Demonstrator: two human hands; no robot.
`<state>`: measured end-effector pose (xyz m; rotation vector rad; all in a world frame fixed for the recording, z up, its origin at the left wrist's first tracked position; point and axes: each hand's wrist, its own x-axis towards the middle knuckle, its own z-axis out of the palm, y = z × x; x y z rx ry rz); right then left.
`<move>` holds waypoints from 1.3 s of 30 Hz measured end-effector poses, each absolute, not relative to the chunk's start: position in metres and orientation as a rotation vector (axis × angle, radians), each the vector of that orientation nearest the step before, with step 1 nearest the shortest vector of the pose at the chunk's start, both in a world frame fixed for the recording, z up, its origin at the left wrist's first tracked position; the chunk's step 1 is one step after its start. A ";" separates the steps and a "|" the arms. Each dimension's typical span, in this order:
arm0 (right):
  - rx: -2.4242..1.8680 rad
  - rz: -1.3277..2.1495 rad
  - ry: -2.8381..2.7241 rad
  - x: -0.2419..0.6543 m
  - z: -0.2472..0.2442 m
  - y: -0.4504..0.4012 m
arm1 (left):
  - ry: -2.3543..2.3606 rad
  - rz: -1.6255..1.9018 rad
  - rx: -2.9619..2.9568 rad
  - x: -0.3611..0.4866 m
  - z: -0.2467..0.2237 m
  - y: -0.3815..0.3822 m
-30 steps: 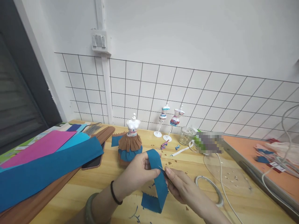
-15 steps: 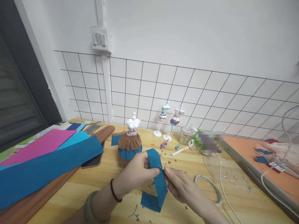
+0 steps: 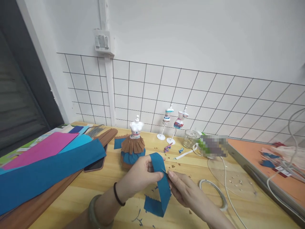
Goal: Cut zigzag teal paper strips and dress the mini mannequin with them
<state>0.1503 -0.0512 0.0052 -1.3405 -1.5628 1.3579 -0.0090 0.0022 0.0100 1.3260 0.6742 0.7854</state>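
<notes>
A blue fabric strip point(image 3: 164, 190) with zigzag edges is pinched between the thumb and fingers of my left hand point(image 3: 141, 171). Its lower end folds back to the left, close to the tabletop. My right hand point(image 3: 182, 189) is closed on a thin needle point(image 3: 164, 171), whose tip lies against the strip near my left thumb. Whether it pierces the cloth I cannot tell. Just behind my left hand stands a small white dress form point(image 3: 136, 127) wearing a tiered skirt point(image 3: 132, 145) of brown over blue.
Blue, pink and brown fabric pieces point(image 3: 54, 171) lie at the left, partly over a phone point(image 3: 95, 163). Two small painted dress forms point(image 3: 179, 120) stand by the wall grid. To the right are a glass jar point(image 3: 191, 139), a tape roll point(image 3: 215, 187), a cable point(image 3: 225, 184) and an orange board point(image 3: 252, 159).
Both hands, the needle and the strip keep almost the same pose. Only the camera view has shifted slightly.
</notes>
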 end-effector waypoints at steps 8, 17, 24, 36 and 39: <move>-1.358 1.289 -1.613 0.152 -0.004 -0.049 | 0.682 0.762 1.337 -0.010 0.015 0.002; -1.343 1.353 -1.537 0.149 0.000 -0.051 | 0.651 0.756 1.347 -0.010 0.015 0.004; -1.384 1.251 -1.529 0.153 -0.007 -0.049 | 0.694 0.790 1.278 -0.008 0.011 0.003; -1.383 1.305 -1.426 0.149 0.001 -0.049 | 0.702 0.892 1.157 0.000 0.001 0.002; -1.346 1.272 -1.432 0.149 0.002 -0.048 | 0.679 0.930 1.180 0.002 -0.001 0.001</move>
